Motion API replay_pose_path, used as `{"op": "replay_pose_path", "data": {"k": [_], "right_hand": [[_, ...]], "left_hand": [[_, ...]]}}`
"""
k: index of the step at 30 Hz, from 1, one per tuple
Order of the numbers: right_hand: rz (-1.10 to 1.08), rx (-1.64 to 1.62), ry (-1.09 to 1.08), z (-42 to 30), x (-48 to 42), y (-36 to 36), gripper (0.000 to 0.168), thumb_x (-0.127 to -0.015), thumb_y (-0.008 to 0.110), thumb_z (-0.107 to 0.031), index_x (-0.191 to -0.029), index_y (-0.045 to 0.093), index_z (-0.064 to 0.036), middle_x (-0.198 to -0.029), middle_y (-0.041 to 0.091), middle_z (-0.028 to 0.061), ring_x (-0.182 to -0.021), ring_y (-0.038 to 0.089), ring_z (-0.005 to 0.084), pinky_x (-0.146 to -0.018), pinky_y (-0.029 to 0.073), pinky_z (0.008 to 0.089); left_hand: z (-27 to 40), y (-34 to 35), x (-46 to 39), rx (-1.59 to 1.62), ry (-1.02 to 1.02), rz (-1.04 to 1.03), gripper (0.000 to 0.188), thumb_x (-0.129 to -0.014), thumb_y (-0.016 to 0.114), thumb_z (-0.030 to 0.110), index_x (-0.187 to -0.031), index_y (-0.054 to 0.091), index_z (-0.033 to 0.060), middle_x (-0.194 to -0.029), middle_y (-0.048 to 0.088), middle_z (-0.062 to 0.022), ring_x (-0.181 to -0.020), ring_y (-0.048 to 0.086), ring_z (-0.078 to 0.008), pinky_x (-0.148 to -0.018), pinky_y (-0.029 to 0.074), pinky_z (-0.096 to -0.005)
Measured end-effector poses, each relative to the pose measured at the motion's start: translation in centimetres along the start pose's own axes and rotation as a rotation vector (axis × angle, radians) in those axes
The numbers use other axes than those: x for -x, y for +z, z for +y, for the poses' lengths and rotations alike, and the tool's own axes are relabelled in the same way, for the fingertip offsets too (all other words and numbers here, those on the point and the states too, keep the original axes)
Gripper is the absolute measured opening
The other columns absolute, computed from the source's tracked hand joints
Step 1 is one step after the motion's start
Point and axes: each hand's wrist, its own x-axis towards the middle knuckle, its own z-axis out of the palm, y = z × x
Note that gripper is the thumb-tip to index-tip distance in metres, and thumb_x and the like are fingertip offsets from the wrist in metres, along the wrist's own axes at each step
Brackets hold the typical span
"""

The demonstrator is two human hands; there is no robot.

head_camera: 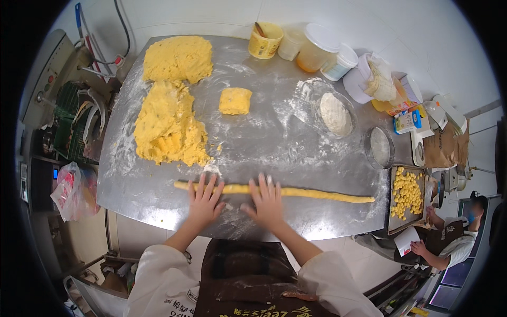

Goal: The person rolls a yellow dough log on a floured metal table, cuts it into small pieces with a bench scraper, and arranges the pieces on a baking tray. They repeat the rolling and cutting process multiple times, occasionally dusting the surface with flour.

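A long thin rope of yellow dough [317,193] lies across the front of the floured metal table [269,150]. My left hand [205,200] rests flat on the rope near its left end, fingers spread. Farther along, my right hand [264,200] presses on it the same way, its fingers slightly blurred. Neither hand grips anything. Beyond my left hand sits a large rough mass of yellow dough [170,126], touching a smoother block of dough [178,57] behind it. A small dough piece [235,101] stands apart at the middle.
A bowl of flour [336,114] and a round sieve [379,146] stand at the right. Tubs, including a yellow bucket [266,41], line the wall. A tray of small dough pieces [407,194] adjoins the table's right edge. Beside it, a person [447,237] holds a paper.
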Motion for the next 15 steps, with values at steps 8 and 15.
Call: {"op": "replay_pose_path", "data": {"k": [8, 15], "right_hand": [[0.076, 0.057, 0.239, 8.6, 5.7, -3.8, 0.070, -0.092, 0.053, -0.049, -0.147, 0.038, -0.008, -0.156, 0.024, 0.0226, -0.142, 0.019, 0.0480, -0.113, 0.012, 0.0636], [0.040, 0.067, 0.103, 11.3, 8.7, -3.9, 0.066, -0.087, 0.059, -0.045, -0.142, 0.046, -0.011, -0.150, 0.037, 0.0184, -0.138, 0.032, 0.0427, -0.111, 0.020, 0.0637]], "left_hand": [[11.9, -0.1, -2.5, 0.200, 0.009, -0.038, 0.066, -0.085, 0.061, 0.033, -0.143, 0.043, 0.0067, -0.153, 0.032, -0.0162, -0.144, 0.023, -0.0406, -0.113, 0.014, -0.0643], [17.5, 4.3, -4.5, 0.164, 0.121, -0.019, 0.064, -0.083, 0.063, 0.035, -0.141, 0.048, 0.0133, -0.153, 0.033, -0.0147, -0.143, 0.024, -0.0414, -0.113, 0.016, -0.0657]]}}
